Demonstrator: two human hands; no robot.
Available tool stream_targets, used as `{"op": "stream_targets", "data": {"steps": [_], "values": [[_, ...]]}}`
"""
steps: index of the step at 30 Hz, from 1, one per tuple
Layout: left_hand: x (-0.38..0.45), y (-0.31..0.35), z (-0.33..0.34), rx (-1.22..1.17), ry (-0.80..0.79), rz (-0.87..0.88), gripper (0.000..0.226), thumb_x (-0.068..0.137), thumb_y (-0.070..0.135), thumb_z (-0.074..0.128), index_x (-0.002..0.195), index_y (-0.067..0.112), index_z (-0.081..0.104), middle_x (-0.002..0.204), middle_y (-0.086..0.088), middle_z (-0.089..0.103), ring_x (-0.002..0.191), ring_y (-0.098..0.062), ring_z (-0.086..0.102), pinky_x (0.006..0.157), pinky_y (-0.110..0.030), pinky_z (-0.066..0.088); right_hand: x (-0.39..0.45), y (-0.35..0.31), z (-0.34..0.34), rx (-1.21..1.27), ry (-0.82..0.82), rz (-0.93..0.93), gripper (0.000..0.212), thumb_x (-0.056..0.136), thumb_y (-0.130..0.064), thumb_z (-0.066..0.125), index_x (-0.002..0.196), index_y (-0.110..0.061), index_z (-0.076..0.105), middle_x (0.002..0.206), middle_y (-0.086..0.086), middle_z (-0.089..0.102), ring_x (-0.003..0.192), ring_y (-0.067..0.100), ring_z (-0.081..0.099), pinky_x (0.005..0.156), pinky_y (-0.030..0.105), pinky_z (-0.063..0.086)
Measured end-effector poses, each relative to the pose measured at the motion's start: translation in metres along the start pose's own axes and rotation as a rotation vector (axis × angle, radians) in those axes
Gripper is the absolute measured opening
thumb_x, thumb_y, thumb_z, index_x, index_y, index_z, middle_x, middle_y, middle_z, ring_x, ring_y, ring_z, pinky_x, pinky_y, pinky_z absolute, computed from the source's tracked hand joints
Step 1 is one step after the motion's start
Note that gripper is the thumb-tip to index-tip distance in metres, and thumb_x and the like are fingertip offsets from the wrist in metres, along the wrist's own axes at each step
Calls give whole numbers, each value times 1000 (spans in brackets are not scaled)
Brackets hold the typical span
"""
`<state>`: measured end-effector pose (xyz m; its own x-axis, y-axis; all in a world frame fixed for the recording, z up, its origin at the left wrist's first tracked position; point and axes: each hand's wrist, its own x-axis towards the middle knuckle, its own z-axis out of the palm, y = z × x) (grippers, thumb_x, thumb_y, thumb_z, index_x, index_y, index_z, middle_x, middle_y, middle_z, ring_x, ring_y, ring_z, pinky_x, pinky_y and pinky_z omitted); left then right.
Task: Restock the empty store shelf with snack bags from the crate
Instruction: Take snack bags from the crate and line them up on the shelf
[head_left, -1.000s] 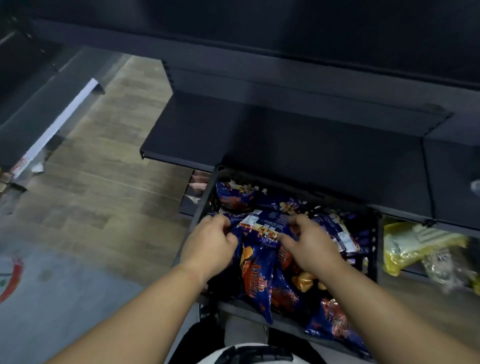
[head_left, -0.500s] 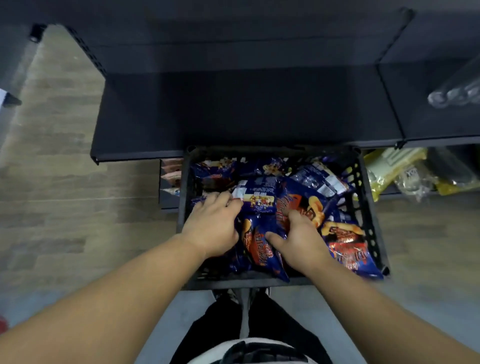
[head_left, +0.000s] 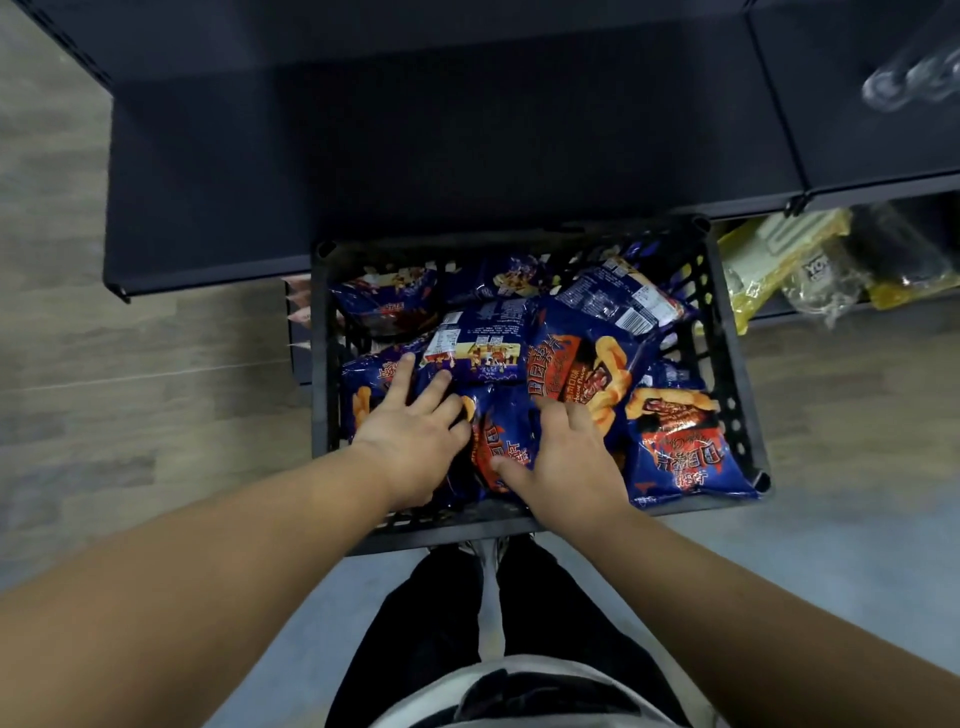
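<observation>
A black plastic crate (head_left: 728, 338) stands on the floor in front of me, under the lip of an empty dark shelf (head_left: 467, 156). It is filled with several blue snack bags printed in orange. My left hand (head_left: 415, 431) lies on the bags at the crate's near left, its fingers stretched out and spread. My right hand (head_left: 569, 457) rests on the pile just right of it, thumb out to the left. Between the two hands lies one blue-and-orange bag (head_left: 501, 441), which both hands touch at its edges. No bag is lifted off the pile.
Yellow packets (head_left: 774, 260) and clear wrapped goods (head_left: 826, 291) sit on a low shelf right of the crate. Clear bottles (head_left: 904, 78) lie on the neighbouring shelf board at upper right. Wooden floor (head_left: 130, 389) stretches left. My dark-trousered legs stand just behind the crate.
The view has tilted down over the crate. Both hands have slid toward its near side, and their curled fingers have flattened out over the bags.
</observation>
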<state>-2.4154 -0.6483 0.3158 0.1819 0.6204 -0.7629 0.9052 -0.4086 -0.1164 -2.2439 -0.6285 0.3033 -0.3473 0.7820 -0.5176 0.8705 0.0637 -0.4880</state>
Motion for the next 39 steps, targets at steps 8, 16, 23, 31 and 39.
{"op": "stream_targets", "data": {"steps": [8,16,23,31,39], "values": [[-2,-9,1,137,65,-72,48,96,32,47,141,18,42,142,-15,31,139,-41,14,105,-70,-15,0,5,0,-36,-136,70,74,86,-51,64,142,-17,29,130,8,48,119,28,49,93,42,47],[-23,-29,2,0,220,-134,50,93,45,48,136,20,45,134,-10,46,136,-36,28,113,-62,-5,8,-8,13,110,-148,162,61,82,-46,70,124,-17,36,117,7,56,105,29,57,87,42,49],[-27,-33,9,-134,318,-231,64,86,64,48,133,20,43,131,-4,50,125,-28,38,108,-51,18,17,-16,14,168,-59,196,48,89,-35,64,122,-14,36,108,11,61,94,32,60,80,43,52],[-22,-30,-10,-248,335,-291,62,87,75,32,113,23,56,105,-1,63,105,-25,54,93,-44,27,17,-16,-38,-32,-51,72,46,92,-33,61,126,-16,37,103,10,61,92,32,60,76,42,52],[-15,-29,17,-828,279,-405,61,84,71,47,122,23,46,113,-1,58,104,-22,56,77,-33,48,17,-22,-55,-276,-128,9,51,94,-32,56,136,-19,32,117,10,52,107,33,55,79,40,48]]}}
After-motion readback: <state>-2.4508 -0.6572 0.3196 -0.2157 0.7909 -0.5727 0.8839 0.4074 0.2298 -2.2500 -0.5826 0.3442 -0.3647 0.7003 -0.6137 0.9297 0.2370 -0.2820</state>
